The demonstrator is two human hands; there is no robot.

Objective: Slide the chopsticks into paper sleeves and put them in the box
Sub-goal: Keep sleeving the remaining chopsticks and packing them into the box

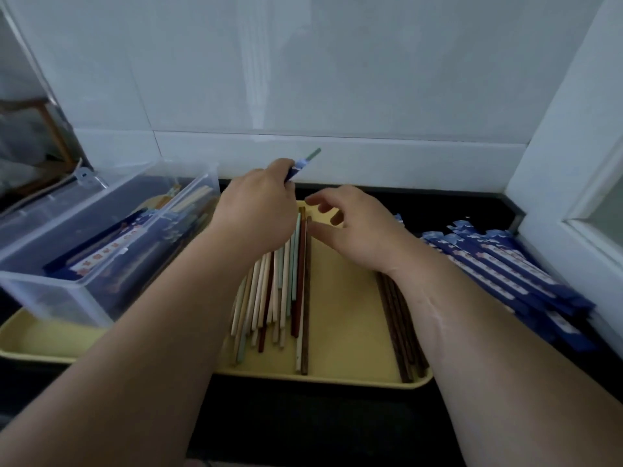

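The left hand (pixel 259 210) has its grip pinched on a blue paper sleeve (pixel 292 174) (a green chopstick tip (pixel 313 154) pokes out) above the yellow tray (pixel 344 332). The right hand (pixel 354 227), grip released, is over the loose chopsticks (pixel 279 291). The clear box (pixel 67 294) sits left, and the stacked sleeves (pixel 505 267) lie right on the worktop (pixel 303 419).

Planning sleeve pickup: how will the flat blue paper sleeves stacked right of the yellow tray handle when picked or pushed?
Probably floppy and light: the flat blue paper sleeves look thin and empty. The stack lies fanned unevenly, so a push likely slides several at once. Singling one out may need an end pinch.
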